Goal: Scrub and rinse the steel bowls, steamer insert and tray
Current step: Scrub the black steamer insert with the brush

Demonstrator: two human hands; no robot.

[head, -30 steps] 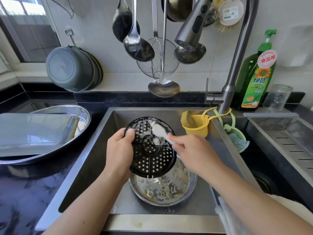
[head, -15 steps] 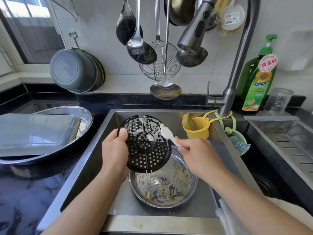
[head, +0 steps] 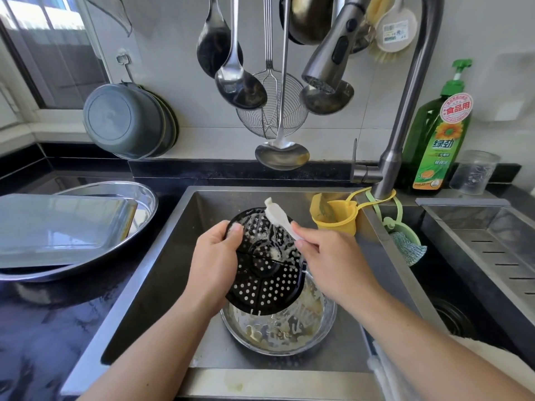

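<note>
Over the sink, my left hand (head: 215,266) grips the left rim of a black perforated steamer insert (head: 267,273), held tilted and streaked with foam. My right hand (head: 330,263) pinches a small white brush (head: 279,218) whose head lies across the insert's upper edge. Below them a soapy steel bowl (head: 289,331) sits on the sink floor, partly hidden by the insert. On the left counter a rectangular steel tray (head: 58,227) rests inside a wide steel bowl (head: 136,224).
The faucet (head: 405,111) with its spray head (head: 330,53) hangs above the sink (head: 162,285). Ladles and a skimmer (head: 270,117) dangle from the wall. A yellow strainer cup (head: 337,217), a green soap bottle (head: 440,134) and a drain rack (head: 486,256) stand at right.
The brush head slid from the insert's middle up and over its top edge. My left hand shifted its grip on the insert's rim.
</note>
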